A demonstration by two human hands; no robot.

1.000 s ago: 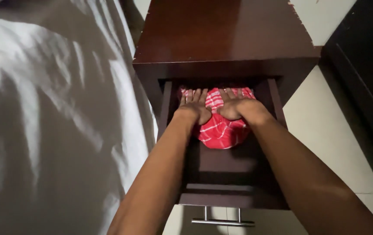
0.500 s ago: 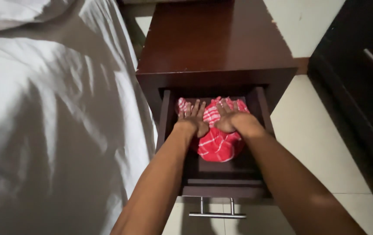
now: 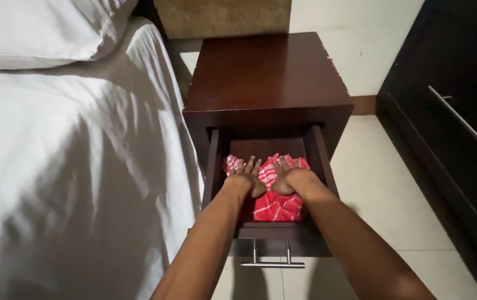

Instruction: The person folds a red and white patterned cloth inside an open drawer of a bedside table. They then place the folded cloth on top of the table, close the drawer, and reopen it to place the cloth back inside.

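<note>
A red and white checked cloth (image 3: 274, 205) lies folded in the open drawer (image 3: 322, 161) of a dark wooden nightstand (image 3: 263, 72). My left hand (image 3: 247, 178) rests flat on the cloth's left part, fingers spread and pointing to the back of the drawer. My right hand (image 3: 286, 178) lies flat beside it on the cloth's right part. Both palms press down on the fabric; neither hand grips it. The cloth's middle is partly hidden under my hands.
A bed with white sheets (image 3: 66, 166) and a pillow (image 3: 38, 28) fills the left side, close against the nightstand. The drawer's metal handle (image 3: 272, 264) sticks out toward me. A dark cabinet with a long bar handle (image 3: 461, 128) stands at right, pale floor tiles (image 3: 383, 194) between.
The camera has pulled back and tilted up, showing more of the nightstand top and pillow. My hands stay flat on the cloth in the drawer.
</note>
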